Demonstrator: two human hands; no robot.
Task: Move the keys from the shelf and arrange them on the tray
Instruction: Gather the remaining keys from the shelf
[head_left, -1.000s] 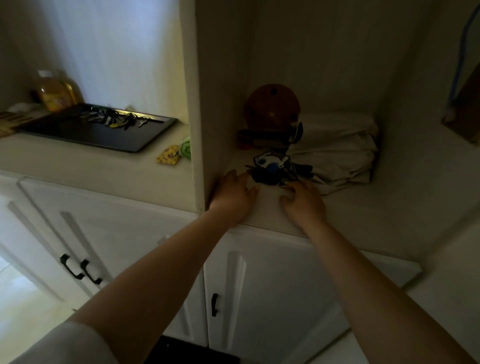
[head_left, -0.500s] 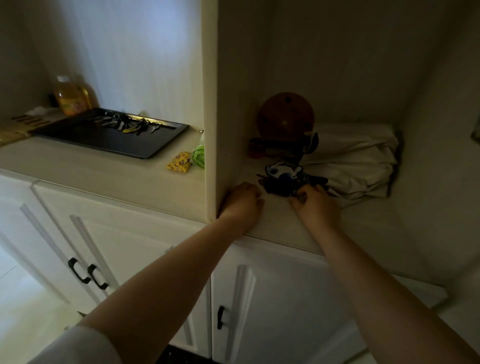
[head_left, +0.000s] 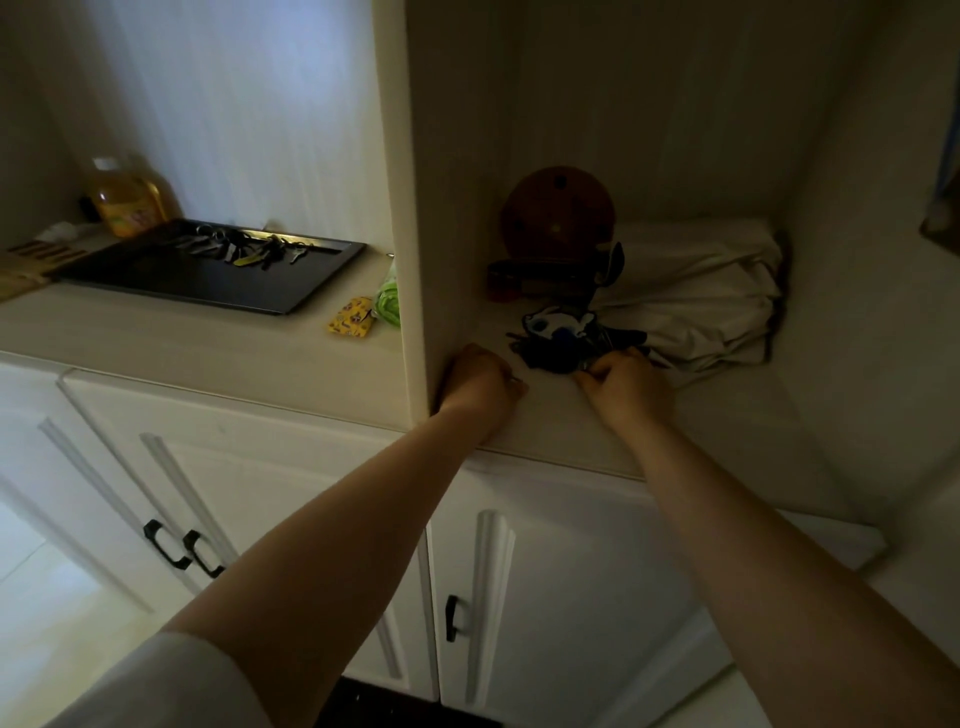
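Note:
A dark bunch of keys (head_left: 558, 345) with a white-and-blue charm lies on the shelf (head_left: 566, 431) inside the cabinet alcove. My right hand (head_left: 626, 387) has its fingers closed on the near edge of that bunch. My left hand (head_left: 480, 379) is curled on the shelf by the alcove's left wall, a little left of the keys; whether it holds anything is hidden. On the counter to the left stands a black tray (head_left: 208, 283) with several keys (head_left: 244, 249) lined up along its far side.
Behind the bunch sit a brown round object (head_left: 558, 213), a dark red case (head_left: 540, 278) and a crumpled white cloth (head_left: 696, 296). A yellow pouch (head_left: 350, 322) and a green item (head_left: 387, 304) lie by the divider. A yellow bottle (head_left: 124, 200) stands behind the tray.
My right hand has reached forward and closed its fingers on the key bunch. My left hand has curled up and stayed by the divider. The view has drifted a little.

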